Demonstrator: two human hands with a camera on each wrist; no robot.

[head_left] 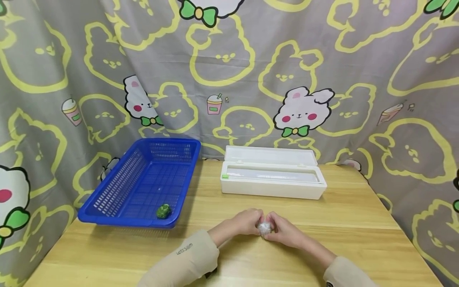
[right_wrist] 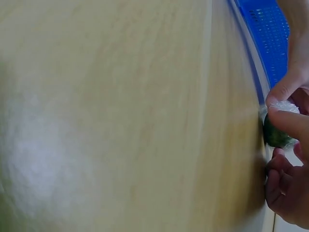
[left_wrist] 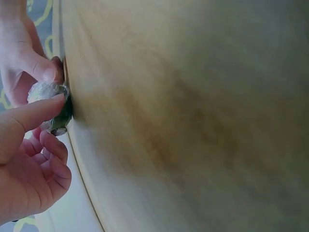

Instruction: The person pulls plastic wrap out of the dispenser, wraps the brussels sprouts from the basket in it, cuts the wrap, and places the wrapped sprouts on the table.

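White box (head_left: 273, 190) beyond wrapped bundle (head_left: 265, 228)

On my head view I pick out small dark lettering (head_left: 184, 249) on the beige left sleeve (head_left: 191, 261), at the near side of the scene. I read it as "Let's", followed by a shorter word starting with S, whose remaining letters I can't make out.

The beige left sleeve (head_left: 195, 258) bears dark lettering (head_left: 184, 249).
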